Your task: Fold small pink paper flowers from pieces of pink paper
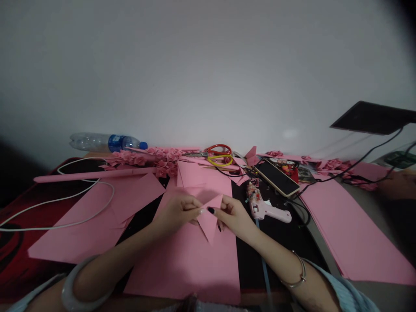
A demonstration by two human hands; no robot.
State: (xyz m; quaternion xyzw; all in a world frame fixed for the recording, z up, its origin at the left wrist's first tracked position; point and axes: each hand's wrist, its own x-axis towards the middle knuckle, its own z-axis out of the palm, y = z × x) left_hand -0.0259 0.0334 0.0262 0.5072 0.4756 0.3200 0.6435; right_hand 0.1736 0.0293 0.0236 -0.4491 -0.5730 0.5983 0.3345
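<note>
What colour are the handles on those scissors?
The scissors have one red handle and one yellow handle, clearest in the head view.

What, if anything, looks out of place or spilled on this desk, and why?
The bottle lies on its side by the wall rather than upright; its cap is on and no spill shows. The white cable also looks untidy, looped loosely across pink sheets at left. The folded paper shows no clear damage.

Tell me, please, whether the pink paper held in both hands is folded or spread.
Folded: the pink paper between left hand and right hand shows angled flaps and a pointed tip.
</note>
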